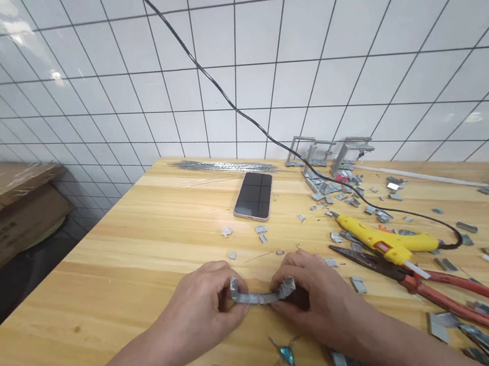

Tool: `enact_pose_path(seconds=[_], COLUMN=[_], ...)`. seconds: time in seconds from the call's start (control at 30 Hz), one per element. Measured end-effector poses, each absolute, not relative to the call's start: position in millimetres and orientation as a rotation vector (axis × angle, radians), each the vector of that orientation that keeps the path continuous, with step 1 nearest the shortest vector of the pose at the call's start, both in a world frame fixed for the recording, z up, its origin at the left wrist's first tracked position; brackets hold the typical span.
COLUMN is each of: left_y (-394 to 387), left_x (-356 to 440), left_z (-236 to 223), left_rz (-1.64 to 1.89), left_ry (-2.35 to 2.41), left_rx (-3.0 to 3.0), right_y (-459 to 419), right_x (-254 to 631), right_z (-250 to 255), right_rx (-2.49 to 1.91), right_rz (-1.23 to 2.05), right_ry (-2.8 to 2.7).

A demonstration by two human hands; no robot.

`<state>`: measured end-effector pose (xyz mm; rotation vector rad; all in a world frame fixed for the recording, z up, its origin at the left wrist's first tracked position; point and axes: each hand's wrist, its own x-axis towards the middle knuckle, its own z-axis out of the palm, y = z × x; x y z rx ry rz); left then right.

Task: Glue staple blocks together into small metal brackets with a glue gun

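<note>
My left hand [204, 307] and my right hand [315, 300] rest on the wooden table [114, 275], each pinching one end of a short grey metal strip [262, 295]. The strip sags slightly in the middle and both its ends are bent upward. Fingers of both hands are curled closed round the strip ends. Just in front of my hands lies a small piece with a blue gem and thin wire legs [287, 356].
A yellow glue gun [384, 238] with a black cord [231, 106] lies right of my hands, over red-handled pliers [463, 296]. A dark phone [253, 195] lies farther back. Several grey metal scraps [345, 190], a metal frame [329, 152] and long strips [222, 166] lie near the tiled wall.
</note>
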<state>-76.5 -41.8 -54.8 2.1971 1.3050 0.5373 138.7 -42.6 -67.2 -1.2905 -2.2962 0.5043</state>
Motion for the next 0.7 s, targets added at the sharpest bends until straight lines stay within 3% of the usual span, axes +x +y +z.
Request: enact_pose_path(seconds=[0.7], left_y=[-41.5], left_x=[-79.3], left_z=[-54.0], left_rz=[0.515], left_ry=[1.319], left_rx=[2.157], right_y=[-41.7], right_x=[141.2], right_z=[-64.7], right_rx=[-1.322], right_rz=[0.541], right_ry=[-2.281])
